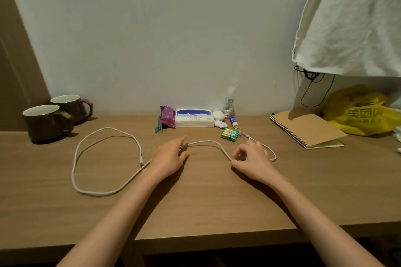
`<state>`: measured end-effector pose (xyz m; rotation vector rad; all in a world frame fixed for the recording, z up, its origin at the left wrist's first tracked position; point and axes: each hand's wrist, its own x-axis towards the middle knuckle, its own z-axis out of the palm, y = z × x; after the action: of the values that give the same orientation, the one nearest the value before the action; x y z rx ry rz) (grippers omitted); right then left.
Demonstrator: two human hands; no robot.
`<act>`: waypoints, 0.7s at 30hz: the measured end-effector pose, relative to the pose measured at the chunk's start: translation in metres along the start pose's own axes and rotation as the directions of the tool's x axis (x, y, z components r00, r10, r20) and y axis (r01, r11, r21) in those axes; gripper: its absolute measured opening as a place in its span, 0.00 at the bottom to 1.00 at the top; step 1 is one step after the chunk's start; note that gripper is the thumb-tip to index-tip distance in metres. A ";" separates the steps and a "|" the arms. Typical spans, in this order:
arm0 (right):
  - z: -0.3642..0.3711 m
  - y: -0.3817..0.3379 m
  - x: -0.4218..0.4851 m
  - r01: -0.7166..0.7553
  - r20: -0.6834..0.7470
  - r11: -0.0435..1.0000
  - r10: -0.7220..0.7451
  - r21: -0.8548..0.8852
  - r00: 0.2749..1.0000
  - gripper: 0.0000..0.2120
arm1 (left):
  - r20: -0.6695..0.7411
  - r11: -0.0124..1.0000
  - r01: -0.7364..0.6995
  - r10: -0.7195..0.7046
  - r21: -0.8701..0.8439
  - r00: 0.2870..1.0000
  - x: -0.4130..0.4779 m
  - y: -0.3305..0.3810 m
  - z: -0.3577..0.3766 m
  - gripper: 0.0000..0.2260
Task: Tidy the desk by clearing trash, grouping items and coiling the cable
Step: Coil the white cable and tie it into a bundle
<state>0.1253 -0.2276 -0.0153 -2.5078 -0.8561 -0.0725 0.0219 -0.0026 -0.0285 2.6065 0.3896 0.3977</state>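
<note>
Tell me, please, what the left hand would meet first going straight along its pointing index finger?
Most likely the tissue pack; only bare desk shows between it and the left hand, though depth is uncertain.

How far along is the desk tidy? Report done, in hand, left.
Done: small items look grouped by the tissue pack. In hand: right hand pinches the white cable, left hand holds it; no coil yet. Left: coiling, the battery pack lying apart, maybe the yellow bag.

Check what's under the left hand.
White cable passes under the left hand, entering by the wrist, exiting at the fingers. The covered stretch and any grip are hidden.
</note>
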 end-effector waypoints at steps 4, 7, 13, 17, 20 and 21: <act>-0.005 -0.001 0.003 0.100 0.114 0.995 -0.100 0.007 0.988 0.06 | 0.123 0.990 -0.133 0.127 0.043 0.984 0.020 0.007 0.012 0.25; -0.012 0.003 0.020 0.094 0.040 0.991 -0.098 0.091 0.994 0.07 | 0.120 0.981 -0.190 0.182 0.051 0.976 0.032 0.006 0.019 0.17; -0.012 0.014 0.072 -0.002 -0.003 1.000 0.002 -0.002 1.000 0.22 | 0.037 0.974 -0.176 0.183 -0.146 0.982 0.048 -0.002 0.022 0.11; -0.002 0.017 0.099 -0.043 0.099 0.989 0.057 -0.139 0.993 0.30 | 0.032 0.950 -0.167 0.182 -0.263 0.983 0.052 -0.006 0.020 0.04; 0.004 0.018 0.111 -0.021 0.104 0.980 0.042 -0.197 0.994 0.30 | 0.026 0.946 -0.178 0.192 -0.270 0.981 0.056 -0.008 0.020 0.04; 0.005 0.019 0.114 -0.011 0.099 0.980 0.031 -0.198 0.995 0.30 | 0.021 0.945 -0.183 0.195 -0.270 0.980 0.057 -0.008 0.020 0.03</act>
<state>0.2269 -0.1741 -0.0048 -2.7255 -0.9019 -0.0227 0.0796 0.0150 -0.0378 2.3891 0.0616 0.4198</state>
